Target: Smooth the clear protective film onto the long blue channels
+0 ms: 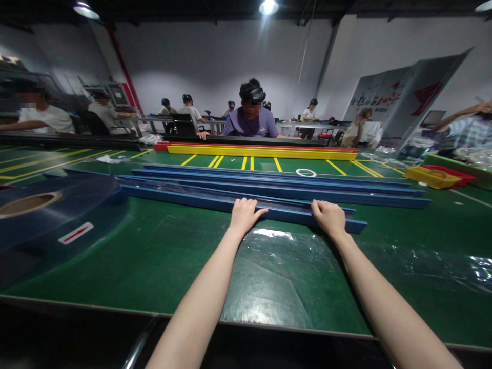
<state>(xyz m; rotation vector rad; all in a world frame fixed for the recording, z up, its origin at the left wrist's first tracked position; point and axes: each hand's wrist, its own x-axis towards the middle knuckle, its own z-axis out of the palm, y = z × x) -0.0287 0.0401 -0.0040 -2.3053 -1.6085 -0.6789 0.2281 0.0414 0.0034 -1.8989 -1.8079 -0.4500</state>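
Note:
A long blue channel strip (192,198) lies across the green table in front of me, with clear film along its trough. My left hand (244,215) is on its middle, fingers curled over the near wall and thumb pointing right. Farther along, near the strip's right end, my right hand (329,216) has its fingers wrapped over the same strip. Just behind lie more blue strips (384,196), side by side. Clear plastic film (277,256) is spread flat on the table below my hands.
At left stands a large roll of clear film (88,205) with a red-arrow label. Beyond the blue strips are a white ring (306,172) and a yellow strip (261,150). A co-worker (249,120) leans over the far side. Yellow and red trays (432,177) sit at right.

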